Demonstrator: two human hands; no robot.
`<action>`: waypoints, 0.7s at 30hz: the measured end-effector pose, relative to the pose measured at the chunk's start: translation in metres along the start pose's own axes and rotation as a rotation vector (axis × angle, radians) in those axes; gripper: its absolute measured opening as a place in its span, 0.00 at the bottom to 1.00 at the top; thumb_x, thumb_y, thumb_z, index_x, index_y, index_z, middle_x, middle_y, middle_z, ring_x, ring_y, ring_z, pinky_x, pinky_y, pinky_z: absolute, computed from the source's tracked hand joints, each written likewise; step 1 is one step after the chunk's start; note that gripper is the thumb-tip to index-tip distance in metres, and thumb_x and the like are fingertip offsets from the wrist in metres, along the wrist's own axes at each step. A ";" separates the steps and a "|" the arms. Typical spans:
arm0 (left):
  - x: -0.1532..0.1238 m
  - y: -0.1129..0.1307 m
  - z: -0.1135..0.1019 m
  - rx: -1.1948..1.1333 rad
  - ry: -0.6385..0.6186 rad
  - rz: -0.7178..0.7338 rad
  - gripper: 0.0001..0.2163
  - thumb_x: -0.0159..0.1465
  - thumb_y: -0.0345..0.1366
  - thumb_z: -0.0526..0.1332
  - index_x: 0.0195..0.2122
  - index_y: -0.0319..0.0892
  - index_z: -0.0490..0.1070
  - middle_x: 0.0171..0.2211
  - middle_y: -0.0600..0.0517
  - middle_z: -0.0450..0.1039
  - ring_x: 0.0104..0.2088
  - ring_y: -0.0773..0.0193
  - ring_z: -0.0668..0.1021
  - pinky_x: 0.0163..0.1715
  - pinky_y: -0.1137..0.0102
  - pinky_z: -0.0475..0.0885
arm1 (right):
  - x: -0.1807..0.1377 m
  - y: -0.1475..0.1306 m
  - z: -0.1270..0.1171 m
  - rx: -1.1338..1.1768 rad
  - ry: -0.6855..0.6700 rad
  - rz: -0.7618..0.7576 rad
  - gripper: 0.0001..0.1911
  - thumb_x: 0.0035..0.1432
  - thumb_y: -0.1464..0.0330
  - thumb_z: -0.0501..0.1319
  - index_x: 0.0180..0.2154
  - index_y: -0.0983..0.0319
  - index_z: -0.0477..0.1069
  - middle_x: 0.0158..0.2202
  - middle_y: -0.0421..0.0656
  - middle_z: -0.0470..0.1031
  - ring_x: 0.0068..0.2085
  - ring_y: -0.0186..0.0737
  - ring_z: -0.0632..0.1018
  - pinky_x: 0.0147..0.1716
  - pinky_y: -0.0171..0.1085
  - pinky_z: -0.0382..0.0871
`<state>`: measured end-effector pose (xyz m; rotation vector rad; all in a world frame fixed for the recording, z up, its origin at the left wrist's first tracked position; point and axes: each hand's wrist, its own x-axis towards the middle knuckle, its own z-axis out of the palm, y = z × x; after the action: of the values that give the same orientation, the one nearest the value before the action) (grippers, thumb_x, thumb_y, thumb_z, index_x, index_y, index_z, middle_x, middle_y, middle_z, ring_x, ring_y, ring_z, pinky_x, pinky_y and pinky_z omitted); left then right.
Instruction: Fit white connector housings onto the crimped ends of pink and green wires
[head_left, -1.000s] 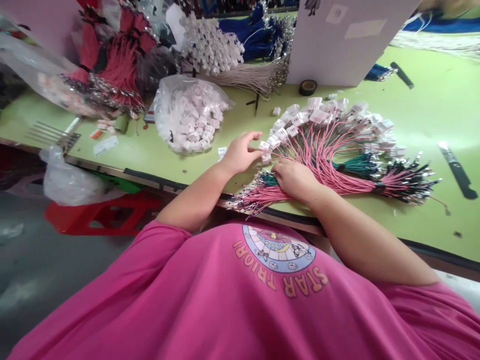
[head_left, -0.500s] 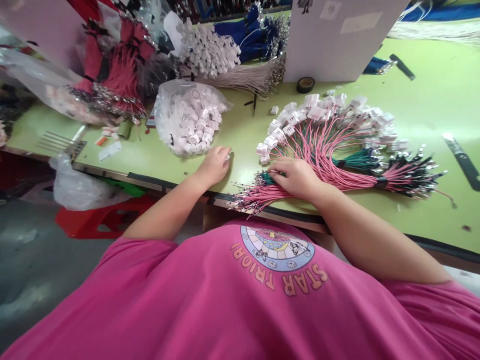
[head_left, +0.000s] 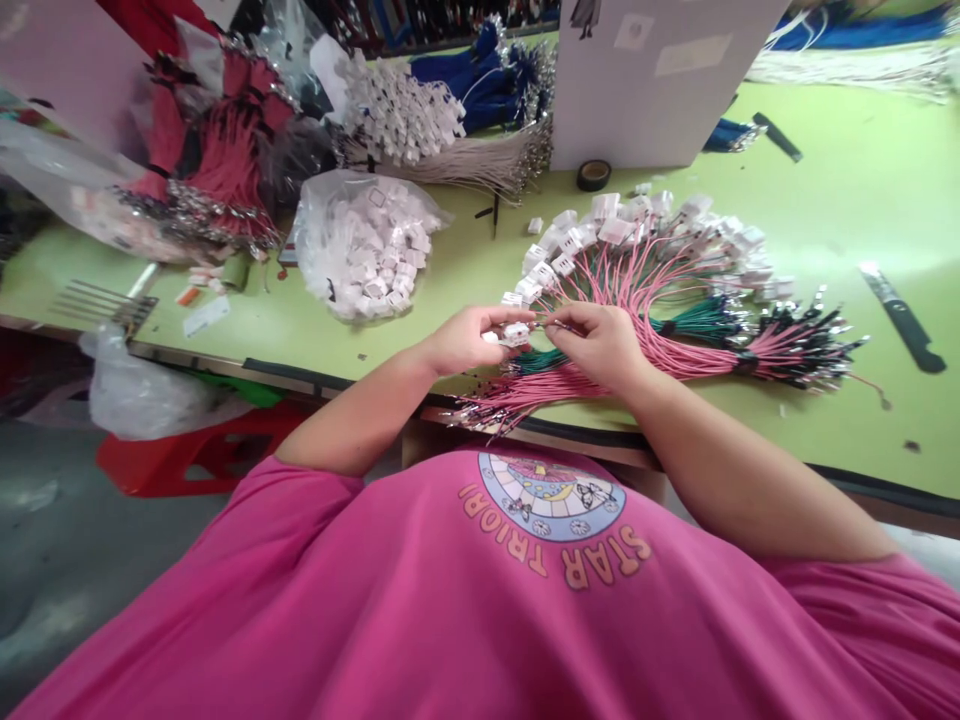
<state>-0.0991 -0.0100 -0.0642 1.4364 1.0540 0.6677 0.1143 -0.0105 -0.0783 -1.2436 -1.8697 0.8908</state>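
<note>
My left hand [head_left: 466, 341] is closed, with a white plastic connector housing [head_left: 514, 334] at its fingers. Just to the right, my right hand [head_left: 604, 342] pinches a thin wire, whose tip [head_left: 546, 323] meets the left fingertips; its colour is hard to make out. Below the hands lies a bundle of pink wires [head_left: 536, 385] with metal terminals, beside some green wires [head_left: 541, 358]. Behind my right hand, pink wires [head_left: 637, 270] fan up to a curved row of white connectors [head_left: 562, 264].
A clear bag of white connectors [head_left: 386, 260] sits left of the hands. Farther back are a tape roll [head_left: 593, 175], a pale box [head_left: 652, 90] and red wire bundles [head_left: 232, 150]. A utility knife [head_left: 904, 318] lies at right, a metal fork-like rack [head_left: 105, 302] at left.
My left hand has moved right, from beside the bag to the right hand, bringing the white connector housing. My right hand has lifted slightly off the wire bundle, and its fingers now pinch a wire.
</note>
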 end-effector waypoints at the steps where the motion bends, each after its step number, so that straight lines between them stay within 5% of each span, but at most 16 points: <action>1: 0.003 -0.002 0.000 -0.030 -0.012 -0.023 0.24 0.49 0.34 0.74 0.48 0.38 0.76 0.47 0.44 0.79 0.41 0.60 0.81 0.48 0.61 0.76 | -0.001 -0.001 0.000 0.001 0.003 -0.002 0.13 0.55 0.64 0.60 0.34 0.64 0.81 0.27 0.40 0.76 0.28 0.34 0.69 0.31 0.35 0.60; 7: 0.012 -0.020 -0.002 -0.138 0.016 -0.003 0.29 0.50 0.45 0.76 0.51 0.42 0.70 0.37 0.51 0.79 0.27 0.69 0.78 0.30 0.72 0.74 | -0.003 0.000 0.001 -0.098 -0.015 -0.078 0.14 0.59 0.65 0.56 0.34 0.63 0.80 0.27 0.42 0.76 0.28 0.34 0.69 0.32 0.36 0.60; 12: 0.008 -0.023 -0.002 -0.138 0.011 0.027 0.23 0.51 0.44 0.75 0.43 0.39 0.72 0.37 0.49 0.79 0.36 0.63 0.82 0.37 0.70 0.77 | 0.001 0.005 -0.002 -0.158 -0.110 -0.070 0.13 0.59 0.66 0.56 0.31 0.63 0.78 0.23 0.40 0.71 0.26 0.33 0.66 0.29 0.35 0.56; 21: 0.009 -0.022 -0.002 -0.138 0.030 0.017 0.23 0.53 0.44 0.74 0.46 0.38 0.74 0.33 0.49 0.80 0.33 0.64 0.82 0.37 0.68 0.78 | -0.001 0.004 0.003 -0.329 -0.074 -0.100 0.11 0.57 0.69 0.56 0.31 0.61 0.76 0.28 0.43 0.77 0.29 0.37 0.71 0.31 0.35 0.59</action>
<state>-0.1025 -0.0029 -0.0870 1.3206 1.0010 0.7616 0.1144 -0.0106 -0.0836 -1.3078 -2.1814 0.5981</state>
